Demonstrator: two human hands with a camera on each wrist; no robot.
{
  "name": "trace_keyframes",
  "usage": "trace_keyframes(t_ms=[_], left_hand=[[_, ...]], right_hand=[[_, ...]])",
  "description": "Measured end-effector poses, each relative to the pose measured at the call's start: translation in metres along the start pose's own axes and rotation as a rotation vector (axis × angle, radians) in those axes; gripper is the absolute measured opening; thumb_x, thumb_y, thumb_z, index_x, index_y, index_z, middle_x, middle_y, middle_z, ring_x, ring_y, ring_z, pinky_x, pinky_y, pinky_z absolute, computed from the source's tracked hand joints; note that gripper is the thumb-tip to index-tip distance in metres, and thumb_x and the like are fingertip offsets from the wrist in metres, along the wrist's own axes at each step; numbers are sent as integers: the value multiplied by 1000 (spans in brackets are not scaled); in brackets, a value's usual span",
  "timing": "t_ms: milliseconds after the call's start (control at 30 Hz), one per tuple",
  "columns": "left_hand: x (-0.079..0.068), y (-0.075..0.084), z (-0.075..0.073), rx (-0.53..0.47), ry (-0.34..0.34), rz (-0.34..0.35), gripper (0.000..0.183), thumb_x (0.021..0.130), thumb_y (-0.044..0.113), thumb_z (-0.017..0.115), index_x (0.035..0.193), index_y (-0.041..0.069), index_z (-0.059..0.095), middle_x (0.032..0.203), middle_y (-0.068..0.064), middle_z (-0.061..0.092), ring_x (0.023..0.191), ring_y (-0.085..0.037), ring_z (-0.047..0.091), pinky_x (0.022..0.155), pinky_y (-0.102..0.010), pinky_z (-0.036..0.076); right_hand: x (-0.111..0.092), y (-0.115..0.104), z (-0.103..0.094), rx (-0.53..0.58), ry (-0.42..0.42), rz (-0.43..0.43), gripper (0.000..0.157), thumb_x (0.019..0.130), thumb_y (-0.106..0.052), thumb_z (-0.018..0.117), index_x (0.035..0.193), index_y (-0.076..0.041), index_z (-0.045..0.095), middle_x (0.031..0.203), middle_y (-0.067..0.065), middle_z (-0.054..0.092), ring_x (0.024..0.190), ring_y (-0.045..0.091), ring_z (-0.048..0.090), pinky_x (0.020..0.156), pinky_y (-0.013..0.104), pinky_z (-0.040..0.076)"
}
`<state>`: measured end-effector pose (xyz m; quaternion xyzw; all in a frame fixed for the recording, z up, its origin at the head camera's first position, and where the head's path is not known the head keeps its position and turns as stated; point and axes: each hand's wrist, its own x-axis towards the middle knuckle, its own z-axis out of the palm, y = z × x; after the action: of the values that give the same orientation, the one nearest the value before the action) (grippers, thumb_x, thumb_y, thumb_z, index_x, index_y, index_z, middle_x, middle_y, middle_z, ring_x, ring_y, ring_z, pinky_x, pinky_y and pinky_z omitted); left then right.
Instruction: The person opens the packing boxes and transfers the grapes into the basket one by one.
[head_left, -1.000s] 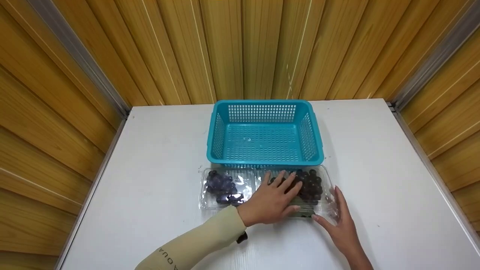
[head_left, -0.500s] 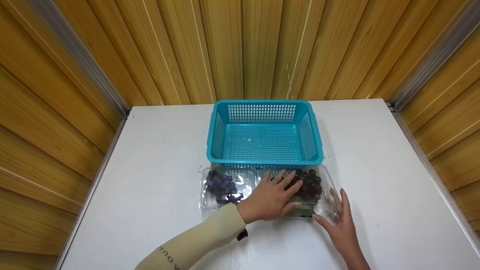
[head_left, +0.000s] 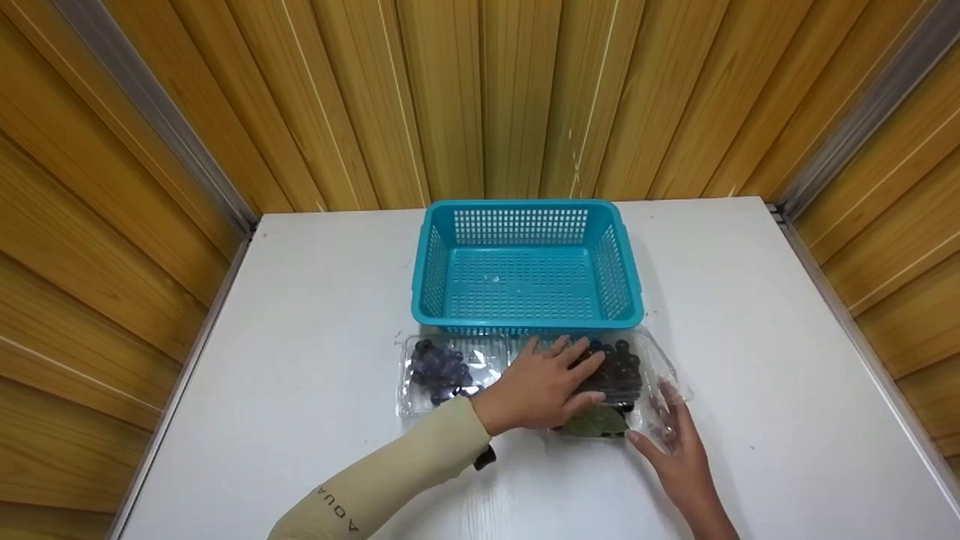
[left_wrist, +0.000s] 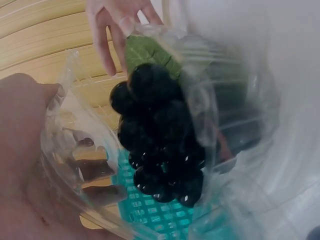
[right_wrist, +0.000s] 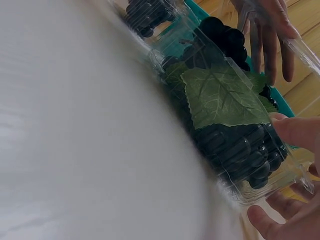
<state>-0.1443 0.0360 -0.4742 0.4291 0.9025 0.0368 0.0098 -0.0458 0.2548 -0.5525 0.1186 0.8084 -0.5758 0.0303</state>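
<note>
A long clear plastic container (head_left: 492,341) lies on the table in the head view, with dark grapes (head_left: 626,367) in its right part and more grapes (head_left: 439,367) in its left. A green leaf (right_wrist: 225,97) lies over the right grapes. My left hand (head_left: 536,386) rests its spread fingers over the right part; in the left wrist view its fingers (left_wrist: 97,170) show through a raised clear lid (left_wrist: 95,122). My right hand (head_left: 679,457) grips the container's right end, thumb near the leaf and fingers round the side, partly seen through the plastic.
A turquoise mesh basket (head_left: 528,324) stands directly behind the container, against its far edge. The white table (head_left: 322,300) is walled by wood-patterned panels (head_left: 510,97) on the back and both sides. A dark object (head_left: 484,457) shows under the left wrist.
The clear lid at the right end has shifted up and outward, and more of the leaf shows at the front. My left hand has drawn slightly left; the right keeps its place.
</note>
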Motion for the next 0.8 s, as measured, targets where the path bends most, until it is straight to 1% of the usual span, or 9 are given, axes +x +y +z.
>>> trace_keyframes(t_ms=[200, 333, 500, 667, 800], left_hand=[[3, -4, -3, -60, -29, -14, 64, 90, 63, 10, 145, 32, 21, 149, 1, 31, 136, -24, 32, 107, -53, 26], [5, -6, -5, -85, -45, -23, 64, 90, 64, 10, 145, 33, 20, 148, 2, 32, 136, -23, 32, 107, -53, 26], [8, -8, -8, -102, -60, -24, 64, 90, 65, 10, 144, 34, 22, 148, 3, 33, 136, -22, 33, 107, -52, 27], [11, -10, -9, -124, -45, -17, 64, 90, 64, 11, 144, 32, 25, 146, 2, 37, 134, -22, 36, 106, -51, 29], [13, -12, -10, -142, -29, -1, 64, 90, 64, 12, 143, 32, 28, 144, 1, 40, 132, -21, 39, 104, -49, 33]], right_hand=[[-3, 3, -1, 13, -11, -15, 89, 80, -33, 68, 146, -32, 9, 154, -1, 10, 140, 32, 16, 107, 56, 22], [-3, 5, -1, 10, -4, -9, 88, 79, -34, 69, 146, -35, 12, 154, -3, 10, 140, 31, 16, 107, 56, 22], [-4, 8, -1, 3, 12, -39, 86, 79, -31, 69, 145, -33, 14, 154, -4, 11, 139, 32, 18, 105, 57, 23], [-5, 9, -1, 6, 21, -48, 85, 79, -31, 69, 146, -31, 15, 154, -5, 12, 139, 30, 19, 105, 57, 24], [-6, 9, 0, 18, 21, -52, 85, 80, -29, 69, 146, -30, 16, 153, -2, 15, 139, 31, 19, 104, 58, 25]])
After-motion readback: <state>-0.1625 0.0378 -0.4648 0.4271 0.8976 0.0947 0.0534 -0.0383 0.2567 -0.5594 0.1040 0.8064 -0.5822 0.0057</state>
